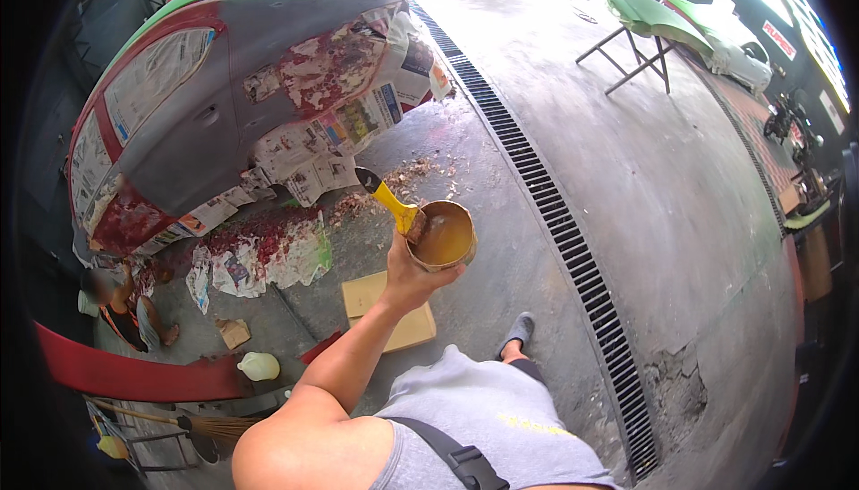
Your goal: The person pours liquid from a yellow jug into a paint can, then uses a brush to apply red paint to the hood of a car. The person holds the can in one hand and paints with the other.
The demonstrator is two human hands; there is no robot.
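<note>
Holding a round tan tin of brownish-yellow filler paste (443, 235) up at chest height, over the grey concrete floor (680, 186). Left hand (410, 273) has its grip wrapped tight around the tin's near wall from below, and the yellow-handled putty knife with a dark blade (386, 196) seems pinned by the same hand against the rim, blade pointing up-left toward the car. Right hand not in view.

My take on doing it well: keep the tin level, since the paste sits near the rim on the far side; thumb on the knife handle so it cannot slide; support from under, not by the rim.

Outward from there:
- Flat tan cardboard sheet (386, 309) on the floor, just below the tin.
- Grey-primed car body with red flaking patches (224, 87) to the left, masked with printed newspaper sheets (358, 114), multicoloured blocks, taped over windows and rear.
- More crumpled newspaper (259, 257), red-stained, on the floor by the car.
- Pale yellow plastic jug (259, 366) lower left, beside a long red panel (134, 369).
- Another person (125, 306) crouches by the car.
- Long black drain grate (573, 239) runs diagonally right.
- Red rectangular wall sign with white lettering (778, 40) far right, above green panels on a folding stand (653, 20).
</note>
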